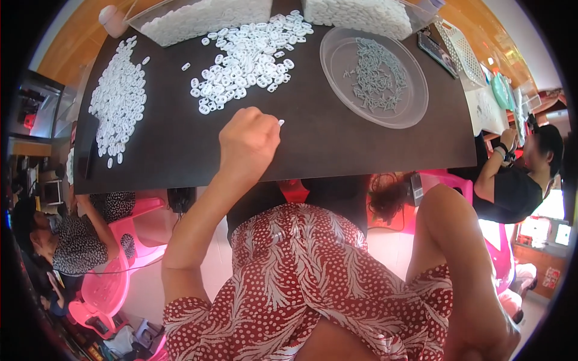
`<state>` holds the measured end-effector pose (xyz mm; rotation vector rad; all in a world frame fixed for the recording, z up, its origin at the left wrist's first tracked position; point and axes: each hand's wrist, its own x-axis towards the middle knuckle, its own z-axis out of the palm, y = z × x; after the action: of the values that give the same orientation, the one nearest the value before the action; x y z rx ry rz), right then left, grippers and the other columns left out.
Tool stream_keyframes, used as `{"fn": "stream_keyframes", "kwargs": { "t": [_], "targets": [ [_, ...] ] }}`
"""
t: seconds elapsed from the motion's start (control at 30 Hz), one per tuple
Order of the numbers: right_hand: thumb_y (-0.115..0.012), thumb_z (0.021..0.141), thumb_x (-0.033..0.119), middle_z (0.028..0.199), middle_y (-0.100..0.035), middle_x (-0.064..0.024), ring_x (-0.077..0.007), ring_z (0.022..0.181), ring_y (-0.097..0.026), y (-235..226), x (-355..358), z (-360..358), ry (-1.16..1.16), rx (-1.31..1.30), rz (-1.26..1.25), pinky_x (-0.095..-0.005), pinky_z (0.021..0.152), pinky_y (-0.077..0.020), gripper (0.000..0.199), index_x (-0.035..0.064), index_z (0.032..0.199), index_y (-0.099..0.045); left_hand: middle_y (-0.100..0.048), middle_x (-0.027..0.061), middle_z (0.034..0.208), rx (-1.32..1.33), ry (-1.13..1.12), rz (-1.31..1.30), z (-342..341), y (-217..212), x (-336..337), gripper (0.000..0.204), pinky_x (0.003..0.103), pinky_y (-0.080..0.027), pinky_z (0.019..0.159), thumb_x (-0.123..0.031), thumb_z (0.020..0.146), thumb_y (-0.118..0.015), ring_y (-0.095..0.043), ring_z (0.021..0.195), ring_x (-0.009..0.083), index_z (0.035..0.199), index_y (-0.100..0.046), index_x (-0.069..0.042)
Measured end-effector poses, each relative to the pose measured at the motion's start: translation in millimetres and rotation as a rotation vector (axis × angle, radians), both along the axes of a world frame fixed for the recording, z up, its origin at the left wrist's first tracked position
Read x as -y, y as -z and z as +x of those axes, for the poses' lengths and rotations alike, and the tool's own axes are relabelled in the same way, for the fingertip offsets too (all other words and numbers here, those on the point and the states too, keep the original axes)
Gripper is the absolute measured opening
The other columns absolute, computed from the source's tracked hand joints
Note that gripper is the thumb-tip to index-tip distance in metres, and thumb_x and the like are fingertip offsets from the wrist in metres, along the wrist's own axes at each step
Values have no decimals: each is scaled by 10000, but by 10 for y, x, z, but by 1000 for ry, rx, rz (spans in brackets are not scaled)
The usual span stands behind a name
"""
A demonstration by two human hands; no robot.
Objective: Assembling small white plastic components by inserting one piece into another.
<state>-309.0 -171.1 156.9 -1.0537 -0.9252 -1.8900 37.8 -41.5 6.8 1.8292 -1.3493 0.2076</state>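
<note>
My left hand (pixel 250 135) is closed over the near middle of the dark table (pixel 361 147), its back facing up. A small white plastic piece (pixel 281 122) sticks out at its right side, by the fingertips; most of it is hidden. Just beyond the hand spreads a heap of small white oval plastic pieces with holes (pixel 241 75). On the right, a round clear plastic tray (pixel 415 114) holds a pile of small grey screws or nails (pixel 379 78). My right arm is bent, elbow up, and its forearm folds back toward the lower edge; the hand is out of sight.
Another pile of white pieces (pixel 120 99) lies at the table's left. Two clear bins full of white pieces (pixel 208 24) stand at the back. A phone (pixel 436 54) and a white perforated basket (pixel 460 54) are at far right. People sit on both sides, near pink chairs (pixel 108 286).
</note>
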Motion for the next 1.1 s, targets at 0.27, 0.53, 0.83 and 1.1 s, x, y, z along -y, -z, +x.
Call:
{"fn": "stream_keyframes", "kwargs": {
  "t": [0.27,0.53,0.83,1.1],
  "targets": [
    [-673,738,-1,828,-631,-104,-173,675,-564,504,-111,1560,486,-1401,106,-276,575,-430,183,-7,921,-666,-646,79,734,-1314,78,-68,-283,-240,-198,116,211,-420,580,-63,838,-639,-537,612,96,851,-675,47],
    [-674,746,5,673,-564,-39,-157,652,-491,1220,-295,1932,138,-1522,350,-293,573,-394,59,8,801,-651,-641,71,748,-1329,89,-161,-511,-295,-191,96,218,-424,583,-43,849,-651,-534,629,99,874,-668,49],
    [-632,667,-37,727,-540,-85,-251,630,-485,1338,-206,1984,575,-1155,-181,-323,544,-408,118,15,767,-600,-626,52,782,-1338,178,-84,-452,-238,-275,132,202,-411,576,-60,856,-651,-534,646,90,918,-683,52],
    [-644,714,-32,688,-535,-67,-230,614,-481,1293,-151,1897,200,-1425,-64,-315,513,-384,79,12,772,-614,-618,46,733,-1031,88,-131,-589,-142,-228,146,193,-421,539,-106,871,-658,-534,605,79,930,-662,27]
  ]
}}
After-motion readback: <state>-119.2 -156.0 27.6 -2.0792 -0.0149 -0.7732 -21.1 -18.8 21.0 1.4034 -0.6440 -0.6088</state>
